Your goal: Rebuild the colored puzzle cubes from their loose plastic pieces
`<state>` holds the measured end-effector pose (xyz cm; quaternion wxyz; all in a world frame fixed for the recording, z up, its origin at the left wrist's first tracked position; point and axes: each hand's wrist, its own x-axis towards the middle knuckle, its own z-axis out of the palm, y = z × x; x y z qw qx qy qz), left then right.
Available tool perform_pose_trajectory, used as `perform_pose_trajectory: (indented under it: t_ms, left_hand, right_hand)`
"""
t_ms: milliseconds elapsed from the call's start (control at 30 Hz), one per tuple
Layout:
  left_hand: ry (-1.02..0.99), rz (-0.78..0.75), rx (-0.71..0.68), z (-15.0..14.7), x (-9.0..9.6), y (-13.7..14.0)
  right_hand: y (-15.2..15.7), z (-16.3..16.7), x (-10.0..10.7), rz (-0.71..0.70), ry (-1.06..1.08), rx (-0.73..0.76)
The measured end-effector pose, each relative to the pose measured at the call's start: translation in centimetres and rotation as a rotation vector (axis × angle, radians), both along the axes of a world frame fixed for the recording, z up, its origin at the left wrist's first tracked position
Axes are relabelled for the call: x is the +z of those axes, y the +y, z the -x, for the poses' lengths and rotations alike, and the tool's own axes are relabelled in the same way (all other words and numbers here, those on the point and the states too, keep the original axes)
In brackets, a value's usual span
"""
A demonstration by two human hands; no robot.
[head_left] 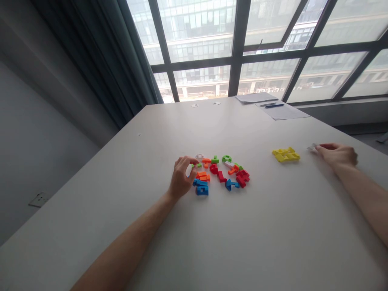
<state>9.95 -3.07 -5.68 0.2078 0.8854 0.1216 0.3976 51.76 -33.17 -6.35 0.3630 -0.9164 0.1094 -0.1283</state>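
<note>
My left hand (181,176) is at the left side of a loose group of small coloured plastic pieces. Its thumb and index finger are apart, and a green piece (198,165) shows in the gap between them; no firm grip on it is visible. Close by are orange pieces (203,176) and blue pieces (202,190). Red pieces (243,178) lie further right in the group. Over at the right, my right hand (338,154) pinches a small white plastic piece (311,147) at the table surface. Yellow pieces (285,154) sit together to the left of that hand.
The white table (169,129) stretches to the window. Papers (283,111) and pens (274,106) rest at its far right. A dark curtain (100,52) hangs at the left, with a wall socket (39,199) below.
</note>
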Motion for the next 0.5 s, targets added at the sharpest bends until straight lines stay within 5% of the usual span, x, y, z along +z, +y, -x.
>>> perform_pose_trajectory:
  t_ms: [233, 500]
  left_hand:
    - [0.005, 0.006, 0.002, -0.1, 0.0, 0.0]
    - [0.024, 0.021, 0.029, -0.1, -0.1, 0.1]
  right_hand:
    - [0.9, -1.3, -0.8, 0.203, -0.005, -0.006]
    - [1.1, 0.1, 0.0, 0.228, -0.236, 0.071]
